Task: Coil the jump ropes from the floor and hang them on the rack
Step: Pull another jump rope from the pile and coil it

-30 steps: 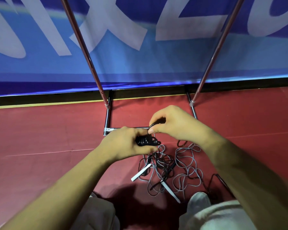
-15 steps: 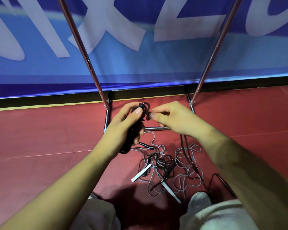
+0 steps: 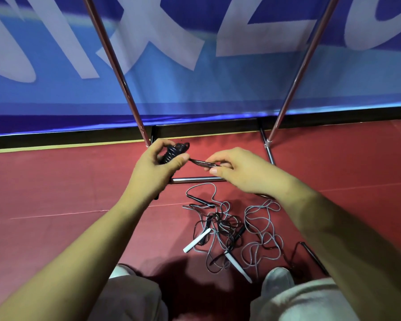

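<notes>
My left hand [image 3: 159, 165] grips a black jump rope bundle [image 3: 175, 151], its cord wound tightly round the handles. My right hand [image 3: 236, 169] pinches a short loop of the same black cord [image 3: 200, 162] that stretches sideways from the bundle. Below my hands, a tangle of grey and black jump ropes [image 3: 236, 230] lies on the red floor, with white handles [image 3: 197, 239] and a black handle sticking out. The metal rack [image 3: 116, 66] stands just beyond my hands, its two slanted poles rising out of view and its base bars on the floor.
A blue banner with large white letters [image 3: 195, 77] hangs behind the rack. The rack's front base bar [image 3: 195, 180] lies right under my hands. My knees and white shoes [image 3: 277, 278] are at the bottom edge, close to the rope tangle.
Both hands rose from just above the tangle to the height of the rack base. The right hand moved from the top of the bundle to pulling a cord loop out to the right.
</notes>
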### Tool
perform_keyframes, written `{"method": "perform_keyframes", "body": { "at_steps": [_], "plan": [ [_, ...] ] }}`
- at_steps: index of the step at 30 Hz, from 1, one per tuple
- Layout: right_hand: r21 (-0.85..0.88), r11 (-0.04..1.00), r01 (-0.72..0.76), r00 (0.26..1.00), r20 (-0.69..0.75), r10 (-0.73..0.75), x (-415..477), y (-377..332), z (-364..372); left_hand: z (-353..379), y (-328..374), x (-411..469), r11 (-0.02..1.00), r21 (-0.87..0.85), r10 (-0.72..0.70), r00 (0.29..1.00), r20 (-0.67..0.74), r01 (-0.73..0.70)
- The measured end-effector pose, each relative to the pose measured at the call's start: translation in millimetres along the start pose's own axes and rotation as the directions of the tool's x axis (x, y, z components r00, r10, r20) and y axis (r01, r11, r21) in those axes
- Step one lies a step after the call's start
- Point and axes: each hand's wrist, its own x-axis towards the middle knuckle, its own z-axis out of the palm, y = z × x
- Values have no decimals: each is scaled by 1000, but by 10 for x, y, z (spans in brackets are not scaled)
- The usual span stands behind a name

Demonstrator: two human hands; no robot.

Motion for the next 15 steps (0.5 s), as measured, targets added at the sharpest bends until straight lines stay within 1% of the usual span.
{"method": "perform_keyframes", "body": {
  "at_steps": [1, 3, 4, 6, 9, 11, 13, 15],
  "plan": [
    [-21, 1000, 12, 1000, 19, -12, -2, -19, 1, -7, -36, 10, 988, 145, 55, 999, -1, -54],
    [-62, 997, 49, 997, 58, -45, -18, -55, 15, -23, -99, 23, 896, 429, 114, 993, 27, -114],
    [-74, 995, 63, 996, 68, -58, -25, -70, 24, -23, -109, 16, 835, 536, 113, 992, 56, -125],
    [-56, 996, 69, 996, 62, -66, -32, -88, 35, -7, -135, 3, 735, 660, 97, 987, 127, -157],
    [-1, 997, 79, 996, 48, -79, -37, -110, 31, 38, -129, -28, 633, 740, 101, 972, 214, -229],
    [6, 995, 100, 993, 58, -100, -47, -123, 42, 76, -134, -62, 575, 758, 87, 944, 319, -309],
    [0, 992, 127, 990, 59, -127, -57, -129, 55, 105, -122, -116, 568, 723, 74, 899, 431, -393],
    [33, 990, 138, 990, 20, -138, -56, -120, 37, 109, -83, -170, 602, 668, 96, 870, 484, -438]
  ]
}}
